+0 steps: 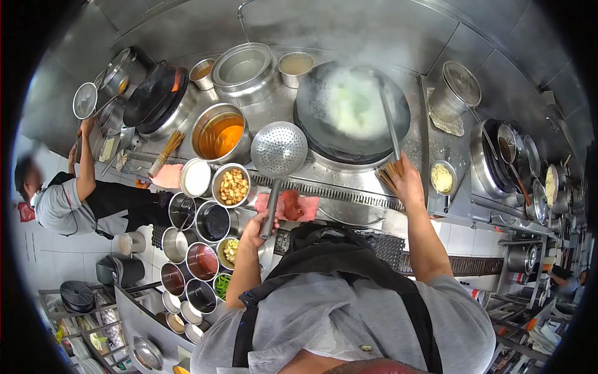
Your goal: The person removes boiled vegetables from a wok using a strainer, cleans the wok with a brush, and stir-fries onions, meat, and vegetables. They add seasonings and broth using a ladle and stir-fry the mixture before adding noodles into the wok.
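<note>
My left hand [254,229] is closed around the handle of a perforated metal strainer [279,149], whose round head lies over the counter left of the wok. With my right hand [408,181] I grip the end of a long metal ladle handle [389,115] that reaches into the wok [308,93]. Pale, foamy liquid [352,103] steams in the wok and hides the ladle's bowl. A bamboo brush [389,177] is beside my right hand; whether I touch it is unclear. Red and pink cloths [291,206] lie near my left hand.
Left stand a pot of orange liquid [222,134] and several ingredient containers [230,186]. A large lidless pot [243,67] is behind. Noodle-like food fills a small bowl [442,178] at right. Another person [87,199] works at the far left, holding a strainer [85,101].
</note>
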Demonstrator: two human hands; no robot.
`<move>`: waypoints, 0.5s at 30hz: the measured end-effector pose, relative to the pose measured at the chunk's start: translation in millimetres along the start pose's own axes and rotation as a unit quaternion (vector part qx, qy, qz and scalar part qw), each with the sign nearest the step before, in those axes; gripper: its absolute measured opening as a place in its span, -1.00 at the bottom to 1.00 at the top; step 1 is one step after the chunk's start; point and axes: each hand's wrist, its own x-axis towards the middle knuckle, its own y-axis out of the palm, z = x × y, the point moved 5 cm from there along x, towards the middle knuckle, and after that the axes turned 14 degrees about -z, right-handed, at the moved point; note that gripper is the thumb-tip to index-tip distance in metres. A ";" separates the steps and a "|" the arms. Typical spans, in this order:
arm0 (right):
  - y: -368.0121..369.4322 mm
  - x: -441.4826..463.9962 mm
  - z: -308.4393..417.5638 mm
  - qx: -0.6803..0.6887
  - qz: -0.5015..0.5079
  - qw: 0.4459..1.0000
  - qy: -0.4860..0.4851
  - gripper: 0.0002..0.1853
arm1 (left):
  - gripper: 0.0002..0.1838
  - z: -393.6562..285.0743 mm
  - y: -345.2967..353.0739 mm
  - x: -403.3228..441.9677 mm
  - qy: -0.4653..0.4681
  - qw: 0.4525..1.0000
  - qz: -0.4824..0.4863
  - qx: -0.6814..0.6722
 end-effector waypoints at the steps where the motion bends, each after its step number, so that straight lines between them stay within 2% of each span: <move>1: -2.5 6.6 1.5 -0.014 -0.013 1.000 0.018 -0.35 | -0.66 2.2 2.2 2.0 -0.016 0.999 0.011 -0.030; 3: 6.8 18.7 2.5 -0.020 -0.021 1.000 0.013 -0.34 | -0.69 5.5 4.5 5.0 -0.029 0.997 0.023 -0.063; 5: 22.2 29.5 -2.6 -0.013 -0.010 0.997 0.071 -0.32 | -0.71 6.9 4.7 8.9 -0.037 0.998 0.005 -0.043; 7: 49.4 37.5 -26.9 0.011 -0.039 0.997 0.069 -0.29 | -0.71 4.8 5.8 8.1 -0.030 0.999 0.009 -0.029; 9: 66.9 35.4 -21.2 0.206 0.045 0.955 0.210 -0.33 | -0.71 4.4 6.3 8.0 -0.025 1.000 0.012 -0.015; 11: 67.3 39.4 -18.0 0.218 0.051 0.952 0.207 -0.32 | -0.72 3.5 5.9 7.7 -0.025 1.000 0.008 -0.006; 12: 66.0 45.0 -16.3 0.154 0.066 0.976 0.137 -0.33 | -0.72 3.2 5.6 7.7 -0.024 1.000 0.005 -0.006; 15: 51.6 39.7 -9.2 0.033 0.075 0.997 0.013 -0.34 | -0.70 2.2 3.8 7.3 -0.032 0.999 -0.007 0.008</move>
